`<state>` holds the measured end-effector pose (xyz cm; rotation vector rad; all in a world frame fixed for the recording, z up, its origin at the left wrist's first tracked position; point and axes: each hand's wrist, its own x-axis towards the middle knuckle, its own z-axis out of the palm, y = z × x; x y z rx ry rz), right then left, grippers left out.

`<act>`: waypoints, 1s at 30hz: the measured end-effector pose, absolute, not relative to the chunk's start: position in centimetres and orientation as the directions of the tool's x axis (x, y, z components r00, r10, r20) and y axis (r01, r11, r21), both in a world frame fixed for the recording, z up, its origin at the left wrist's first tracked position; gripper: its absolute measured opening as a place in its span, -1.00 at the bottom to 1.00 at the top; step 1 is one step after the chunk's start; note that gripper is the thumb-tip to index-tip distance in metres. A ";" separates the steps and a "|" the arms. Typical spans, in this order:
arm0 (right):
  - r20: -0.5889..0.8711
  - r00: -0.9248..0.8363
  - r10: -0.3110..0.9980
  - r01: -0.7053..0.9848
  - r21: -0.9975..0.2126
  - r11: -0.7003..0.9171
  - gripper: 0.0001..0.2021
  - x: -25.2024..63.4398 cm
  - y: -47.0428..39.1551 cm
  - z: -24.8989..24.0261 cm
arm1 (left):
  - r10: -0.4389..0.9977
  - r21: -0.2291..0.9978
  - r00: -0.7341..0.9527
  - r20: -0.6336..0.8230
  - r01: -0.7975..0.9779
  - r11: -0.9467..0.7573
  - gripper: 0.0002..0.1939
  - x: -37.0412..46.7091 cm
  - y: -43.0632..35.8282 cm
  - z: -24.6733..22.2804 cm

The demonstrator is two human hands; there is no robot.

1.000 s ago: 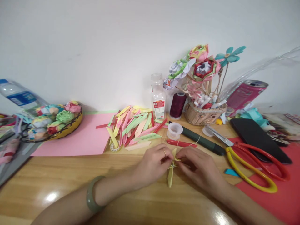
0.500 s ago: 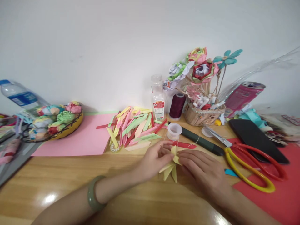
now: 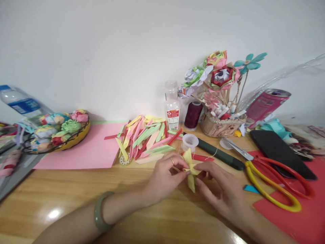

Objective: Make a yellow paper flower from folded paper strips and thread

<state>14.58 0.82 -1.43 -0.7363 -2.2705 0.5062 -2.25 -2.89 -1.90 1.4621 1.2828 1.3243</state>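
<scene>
One paper star (image 3: 192, 170), long axis near-to-far — left hand (image 3: 165, 176) pinches its left side; right hand (image 3: 223, 189), thumb parted, touches its right — hold unclear.

My left forearm (image 3: 124, 204) reaches in from lower left, my right forearm (image 3: 265, 222) from lower right. My left grip (image 3: 164, 178) is pinched at thumb and forefinger; my right grip (image 3: 227, 189) faces it closely, thumb apart from forefinger.
</scene>
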 end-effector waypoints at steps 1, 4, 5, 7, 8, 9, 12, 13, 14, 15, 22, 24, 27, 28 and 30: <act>0.443 -0.582 0.681 0.358 -0.613 0.704 -0.86 14.5 0.7 -1.3 | 0.974 0.959 -0.045 0.220 0.193 -0.208 -0.97 -2.3 -2.9 -1.9; 0.291 -0.559 0.777 0.329 -0.782 0.529 -0.95 14.3 0.5 -1.1 | 0.970 0.952 -0.045 0.241 0.207 -0.227 -0.95 -2.3 -3.0 -1.9; 0.255 -0.565 0.785 0.317 -0.811 0.492 -0.90 14.3 0.5 -1.1 | 0.969 0.951 -0.046 0.242 0.208 -0.227 -0.95 -2.3 -3.0 -1.9; 0.232 -0.569 0.789 0.300 -0.834 0.463 -0.88 14.3 0.7 -1.1 | 0.971 0.954 -0.049 0.233 0.205 -0.218 -0.94 -2.3 -3.0 -1.9; 0.241 -0.566 0.788 0.292 -0.835 0.466 -0.88 14.3 0.8 -1.2 | 0.973 0.957 -0.051 0.223 0.200 -0.209 -0.93 -2.3 -3.0 -1.9; 0.251 -0.561 0.789 0.288 -0.834 0.471 -0.88 14.3 0.9 -1.2 | 0.976 0.961 -0.053 0.213 0.193 -0.199 -0.93 -2.3 -3.0 -1.9; 0.282 -0.553 0.784 0.283 -0.821 0.496 -0.88 14.4 1.1 -1.2 | 0.981 0.969 -0.051 0.188 0.173 -0.177 -0.92 -2.3 -3.0 -1.8; 0.293 -0.553 0.780 0.282 -0.815 0.506 -0.88 14.4 1.2 -1.2 | 0.983 0.971 -0.052 0.177 0.170 -0.166 -0.92 -2.3 -2.9 -1.7; 0.302 -0.551 0.778 0.282 -0.810 0.514 -0.89 14.4 1.3 -1.2 | 0.985 0.974 -0.055 0.165 0.168 -0.154 -0.92 -2.4 -2.9 -1.7; 0.310 -0.550 0.775 0.281 -0.805 0.522 -0.89 14.5 1.4 -1.2 | 0.986 0.976 -0.059 0.154 0.166 -0.142 -0.92 -2.4 -2.9 -1.6; 0.328 -0.578 0.747 0.257 -0.796 0.548 -0.91 14.8 2.0 -1.3 | 0.988 0.977 -0.043 0.150 0.162 -0.141 -0.94 -2.7 -2.7 -1.5; 0.326 -0.581 0.746 0.258 -0.795 0.549 -0.91 14.9 2.0 -1.3 | 0.988 0.976 -0.035 0.147 0.169 -0.140 -0.94 -2.8 -2.7 -1.6; 0.318 -0.575 0.754 0.258 -0.804 0.536 -0.90 14.9 2.0 -1.2 | 0.989 0.975 -0.021 0.147 0.170 -0.142 -0.95 -2.9 -2.7 -1.7; 0.317 -0.571 0.757 0.256 -0.807 0.532 -0.90 14.9 2.1 -1.2 | 0.989 0.975 -0.016 0.150 0.168 -0.145 -0.95 -2.9 -2.7 -1.7; 0.322 -0.564 0.760 0.247 -0.813 0.528 -0.90 14.9 2.1 -1.2 | 0.988 0.975 -0.010 0.154 0.165 -0.150 -0.95 -2.9 -2.7 -1.7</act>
